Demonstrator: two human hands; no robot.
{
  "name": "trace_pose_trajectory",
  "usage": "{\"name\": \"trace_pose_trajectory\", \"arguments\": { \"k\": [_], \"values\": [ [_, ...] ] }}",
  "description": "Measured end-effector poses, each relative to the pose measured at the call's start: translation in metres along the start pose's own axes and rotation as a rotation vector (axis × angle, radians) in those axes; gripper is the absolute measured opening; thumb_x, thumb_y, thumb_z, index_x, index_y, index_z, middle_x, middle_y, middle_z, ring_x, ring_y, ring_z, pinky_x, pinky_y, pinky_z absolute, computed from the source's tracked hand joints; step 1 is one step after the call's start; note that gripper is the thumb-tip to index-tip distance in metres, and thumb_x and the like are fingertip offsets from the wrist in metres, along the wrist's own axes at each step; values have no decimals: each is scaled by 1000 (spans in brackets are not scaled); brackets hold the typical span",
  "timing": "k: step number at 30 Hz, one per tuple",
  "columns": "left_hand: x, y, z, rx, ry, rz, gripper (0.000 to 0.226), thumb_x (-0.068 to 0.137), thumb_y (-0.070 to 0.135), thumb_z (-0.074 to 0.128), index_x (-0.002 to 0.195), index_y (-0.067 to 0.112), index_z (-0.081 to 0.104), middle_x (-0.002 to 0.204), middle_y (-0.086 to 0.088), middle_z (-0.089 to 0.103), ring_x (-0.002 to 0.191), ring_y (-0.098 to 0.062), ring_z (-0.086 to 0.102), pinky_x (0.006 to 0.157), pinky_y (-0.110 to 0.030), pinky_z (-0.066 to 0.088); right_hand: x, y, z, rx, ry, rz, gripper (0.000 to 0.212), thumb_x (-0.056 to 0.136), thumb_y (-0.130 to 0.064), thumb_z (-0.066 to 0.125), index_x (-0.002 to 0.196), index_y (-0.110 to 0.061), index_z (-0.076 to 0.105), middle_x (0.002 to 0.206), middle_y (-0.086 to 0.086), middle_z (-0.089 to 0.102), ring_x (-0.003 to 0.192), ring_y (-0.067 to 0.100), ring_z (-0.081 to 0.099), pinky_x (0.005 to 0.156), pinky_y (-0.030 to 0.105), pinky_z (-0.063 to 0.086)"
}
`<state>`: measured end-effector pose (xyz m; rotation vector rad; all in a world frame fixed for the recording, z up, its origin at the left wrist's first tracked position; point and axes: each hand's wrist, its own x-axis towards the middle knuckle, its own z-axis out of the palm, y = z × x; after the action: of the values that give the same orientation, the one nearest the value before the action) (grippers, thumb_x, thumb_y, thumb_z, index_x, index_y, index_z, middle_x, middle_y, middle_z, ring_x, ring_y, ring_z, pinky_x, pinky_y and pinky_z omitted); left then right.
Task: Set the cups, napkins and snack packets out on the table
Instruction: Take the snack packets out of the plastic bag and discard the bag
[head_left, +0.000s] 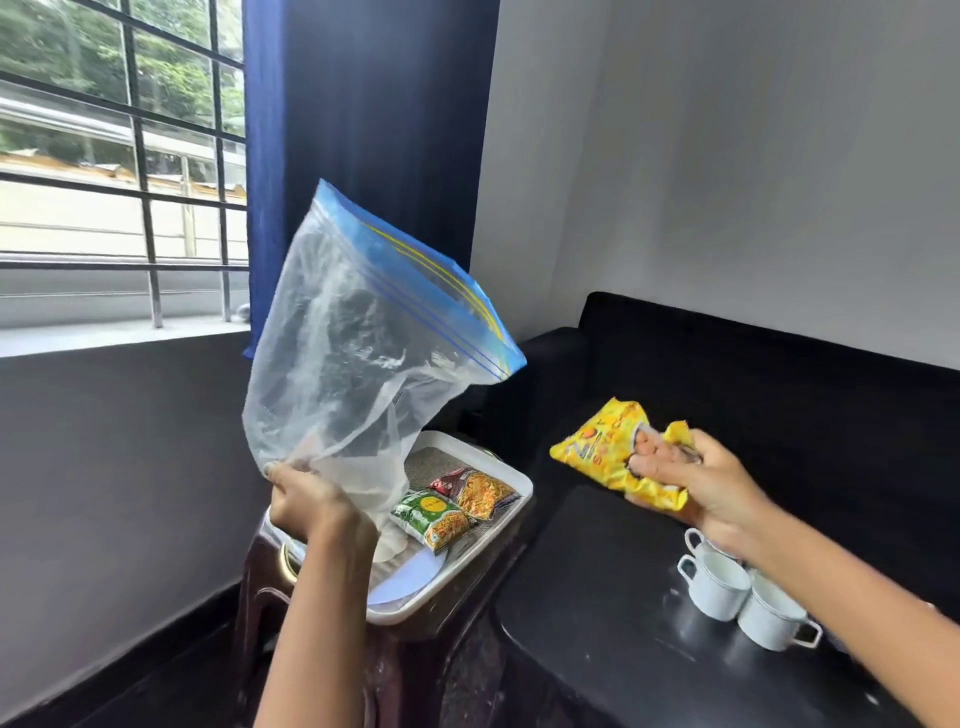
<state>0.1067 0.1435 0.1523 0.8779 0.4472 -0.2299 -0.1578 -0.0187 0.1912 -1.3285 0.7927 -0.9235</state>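
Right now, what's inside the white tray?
In the white tray: a green packet, a red-orange packet and something pale and round. The zip bag and left hand hide the rest.

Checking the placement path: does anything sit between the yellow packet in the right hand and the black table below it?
Nothing visible. The yellow packet hangs over bare black table; the white cups stand nearer, under the forearm.

- This looks like a room in a home.
- A black sofa stands by the wall.
- A blue curtain hangs next to a window with bars.
- White cups sit on a black table.
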Motion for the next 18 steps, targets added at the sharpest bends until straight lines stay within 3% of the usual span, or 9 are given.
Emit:
{"name": "trace_pose_trajectory", "arguments": {
  "k": [4,6,8,11,13,15,16,18],
  "values": [
    [0,-3,2,-53,-32,-66,39,99,32,40,63,18,49,85,-3,56,87,-22,55,88,-36,50,4,47,34,-16,5,75,38,65,14,74,84,-11,53,104,14,64,76,32,68,56,47,58],
    [-1,-4,1,-42,-13,-72,38,99,32,39,64,19,47,95,-6,55,90,-21,55,87,-35,50,5,68,57,-35,-11,90,39,64,15,75,84,-10,53,102,18,64,77,34,67,58,50,59],
    [-1,-4,0,-44,-7,-79,39,99,31,39,63,19,46,92,-5,55,89,-21,53,80,-31,48,5,87,83,-74,-33,79,41,62,14,78,87,-10,55,102,20,64,82,32,66,69,49,59],
    [0,-5,0,-44,11,-106,39,99,29,40,62,18,43,78,-1,52,87,-20,51,74,-27,42,3,109,120,-226,-61,27,56,59,4,84,107,-8,58,104,13,64,91,21,62,83,36,54],
    [0,-5,1,-36,24,-112,39,98,27,41,61,17,43,83,-3,54,87,-19,50,72,-24,39,0,122,143,-321,-119,-6,67,60,-1,85,119,-11,53,108,5,60,97,16,61,87,28,53],
    [-2,-7,1,-14,31,-112,39,98,25,41,61,16,44,91,-7,55,87,-20,50,71,-25,39,-4,133,164,-409,-185,-53,54,62,-6,84,106,-18,54,97,-4,61,84,8,61,74,14,52],
    [-2,-7,1,9,32,-113,39,98,24,41,60,16,45,93,-7,55,87,-21,50,71,-26,40,-7,138,174,-438,-207,-72,46,62,-7,82,96,-19,54,87,-5,61,74,7,58,66,13,49],
    [-3,-8,1,42,30,-119,39,97,25,41,60,16,46,93,-7,55,86,-21,49,77,-29,43,-12,147,193,-445,-226,-75,35,63,-11,75,89,-16,53,79,-2,62,70,13,55,63,26,47]
  ]
}}
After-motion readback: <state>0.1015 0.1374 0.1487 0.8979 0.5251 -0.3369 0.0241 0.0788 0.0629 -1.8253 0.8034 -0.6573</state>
